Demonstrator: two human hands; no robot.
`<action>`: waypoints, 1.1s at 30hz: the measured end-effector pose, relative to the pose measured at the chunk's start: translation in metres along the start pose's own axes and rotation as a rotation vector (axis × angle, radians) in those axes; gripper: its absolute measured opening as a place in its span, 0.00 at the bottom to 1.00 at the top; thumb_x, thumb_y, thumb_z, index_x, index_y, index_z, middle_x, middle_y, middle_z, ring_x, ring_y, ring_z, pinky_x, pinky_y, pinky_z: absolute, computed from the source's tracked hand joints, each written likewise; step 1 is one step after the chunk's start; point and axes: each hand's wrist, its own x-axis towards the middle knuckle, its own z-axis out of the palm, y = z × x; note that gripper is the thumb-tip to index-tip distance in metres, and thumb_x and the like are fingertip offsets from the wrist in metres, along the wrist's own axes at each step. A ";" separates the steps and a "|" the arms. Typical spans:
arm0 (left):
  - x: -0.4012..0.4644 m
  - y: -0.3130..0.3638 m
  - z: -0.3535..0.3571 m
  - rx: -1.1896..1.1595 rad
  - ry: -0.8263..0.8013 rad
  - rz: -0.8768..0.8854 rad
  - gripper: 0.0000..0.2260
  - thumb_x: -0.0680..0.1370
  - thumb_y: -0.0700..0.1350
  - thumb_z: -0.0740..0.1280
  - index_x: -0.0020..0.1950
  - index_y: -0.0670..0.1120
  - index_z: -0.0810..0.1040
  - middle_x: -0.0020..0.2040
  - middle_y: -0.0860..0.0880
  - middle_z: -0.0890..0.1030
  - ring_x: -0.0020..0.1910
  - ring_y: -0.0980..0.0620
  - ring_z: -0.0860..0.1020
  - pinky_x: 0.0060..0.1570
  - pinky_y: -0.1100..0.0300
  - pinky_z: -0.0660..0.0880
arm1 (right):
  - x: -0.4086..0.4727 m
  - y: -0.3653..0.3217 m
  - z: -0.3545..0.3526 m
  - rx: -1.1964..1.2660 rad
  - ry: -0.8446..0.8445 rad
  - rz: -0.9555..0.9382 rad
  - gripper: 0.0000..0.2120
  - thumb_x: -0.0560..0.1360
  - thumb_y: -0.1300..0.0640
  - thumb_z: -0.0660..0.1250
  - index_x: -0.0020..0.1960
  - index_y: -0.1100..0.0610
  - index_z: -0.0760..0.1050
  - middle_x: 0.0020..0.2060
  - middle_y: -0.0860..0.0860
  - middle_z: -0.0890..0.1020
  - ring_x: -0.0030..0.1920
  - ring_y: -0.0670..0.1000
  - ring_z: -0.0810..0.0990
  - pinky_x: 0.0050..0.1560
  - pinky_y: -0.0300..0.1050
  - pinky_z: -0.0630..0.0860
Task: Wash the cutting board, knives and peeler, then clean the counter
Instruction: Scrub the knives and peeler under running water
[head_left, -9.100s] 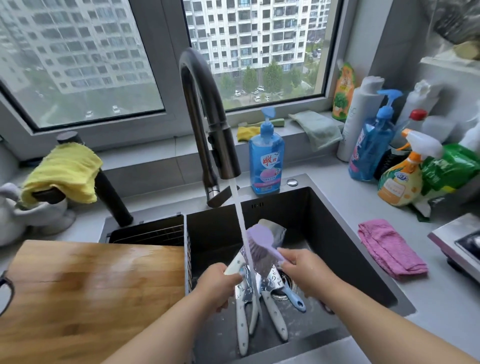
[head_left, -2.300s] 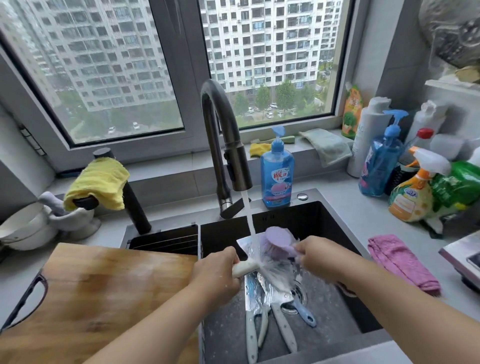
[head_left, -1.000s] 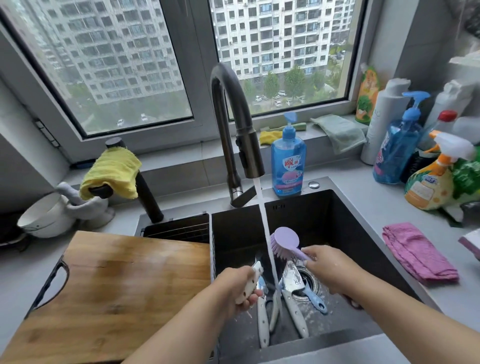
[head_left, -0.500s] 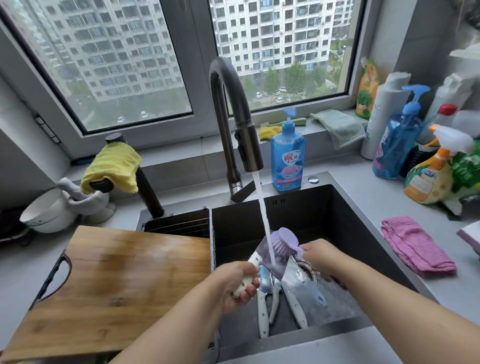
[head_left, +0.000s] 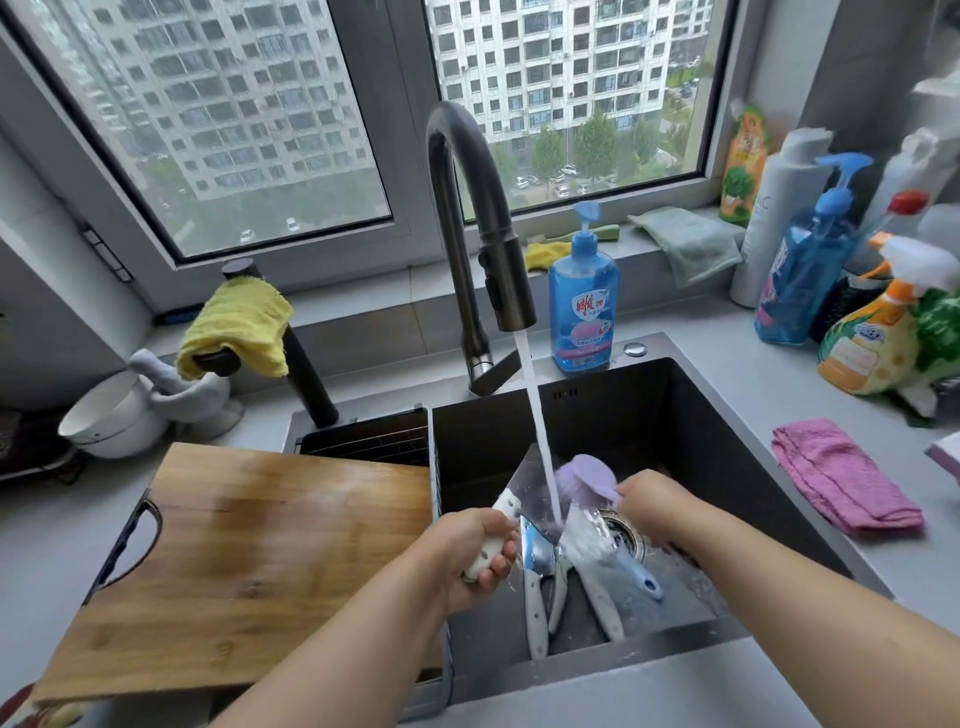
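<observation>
Left hand: clenched round white handle of cleaver, blade held under faucet stream above sink. Right hand: gripping lilac dish brush, bristles against blade. On sink floor: white-handled knives, blue-handled peeler. Left of sink: wooden cutting board, partly over basin. Right, on counter: pink cloth. Behind: faucet, blue soap bottle.

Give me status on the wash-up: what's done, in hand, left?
Done: nothing clearly; the cutting board lies across the sink's left side, its state unclear. In hand: the left hand grips a cleaver by its white handle under the running tap, while the right hand scrubs its blade with a purple brush. Left: the other knives and blue-handled peeler on the sink floor, then the counter.
</observation>
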 end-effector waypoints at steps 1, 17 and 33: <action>-0.001 -0.001 -0.002 0.004 0.004 0.018 0.08 0.78 0.41 0.62 0.39 0.42 0.73 0.28 0.49 0.74 0.21 0.58 0.69 0.16 0.70 0.61 | 0.002 0.005 -0.001 -0.014 0.015 0.023 0.03 0.76 0.62 0.59 0.46 0.58 0.72 0.40 0.56 0.77 0.36 0.54 0.75 0.38 0.43 0.76; -0.012 -0.010 -0.021 0.036 0.175 0.141 0.09 0.75 0.42 0.68 0.49 0.37 0.80 0.30 0.48 0.78 0.24 0.56 0.75 0.21 0.65 0.70 | 0.001 0.015 0.023 0.073 0.182 0.002 0.11 0.76 0.60 0.57 0.46 0.57 0.79 0.28 0.50 0.74 0.24 0.50 0.70 0.24 0.38 0.61; -0.025 -0.006 -0.033 0.302 0.299 0.256 0.06 0.73 0.40 0.71 0.45 0.37 0.80 0.32 0.44 0.78 0.25 0.53 0.73 0.25 0.65 0.67 | -0.003 -0.007 0.022 0.010 0.249 -0.033 0.12 0.77 0.61 0.57 0.55 0.58 0.77 0.39 0.53 0.80 0.36 0.54 0.75 0.32 0.43 0.66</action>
